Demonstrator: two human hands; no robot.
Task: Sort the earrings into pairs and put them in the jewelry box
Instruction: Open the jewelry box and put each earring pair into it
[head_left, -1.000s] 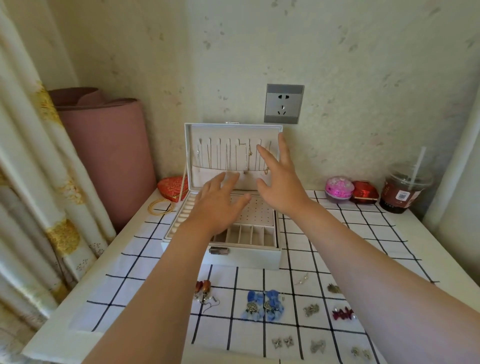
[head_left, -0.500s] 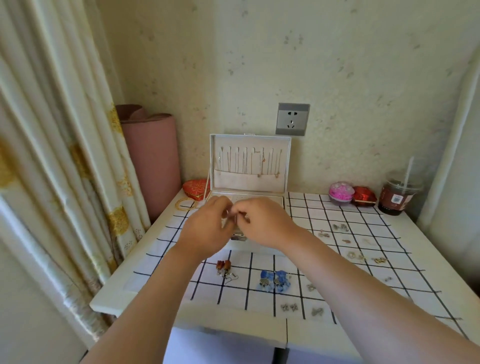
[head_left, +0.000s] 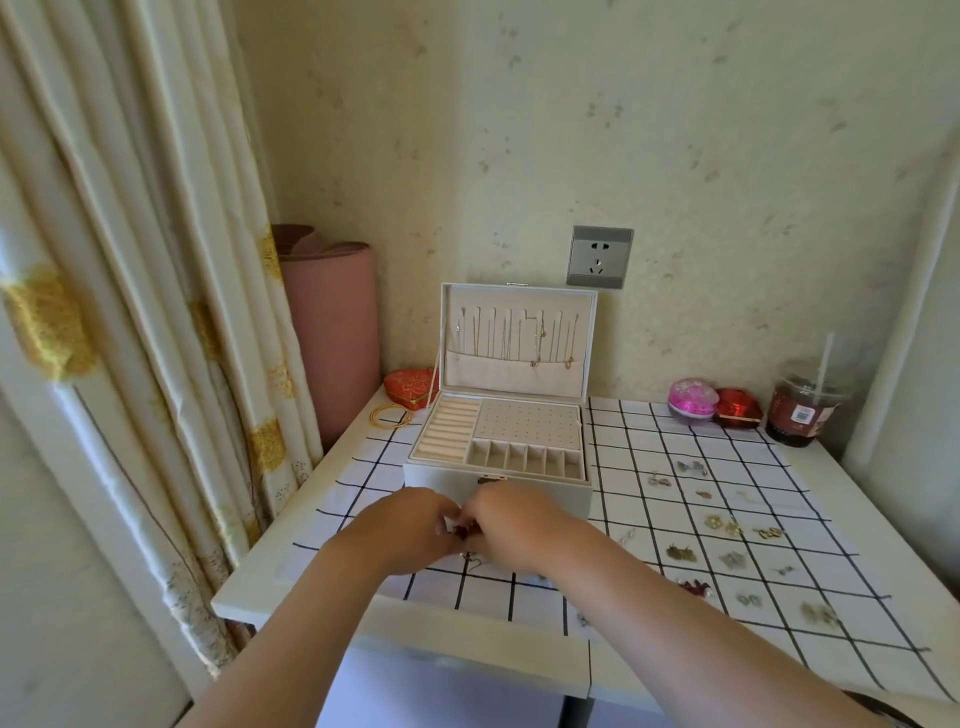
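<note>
The left hand (head_left: 410, 530) and right hand (head_left: 511, 525) meet low over the counter (head_left: 291, 571), just in front of the open jewelry box (head_left: 545, 493). Both grips are curled tight, fingertips pinching a small red earring (head_left: 460, 530) between them; a wire hook shows just below. Other earrings (head_left: 722, 525) lie on the checked cloth (head_left: 649, 426) to the right, well apart.

Matt cloth-lined jewelry box (head_left: 497, 486), smooth checked tablecloth (head_left: 727, 457), glossy plastic cup (head_left: 802, 410).
</note>
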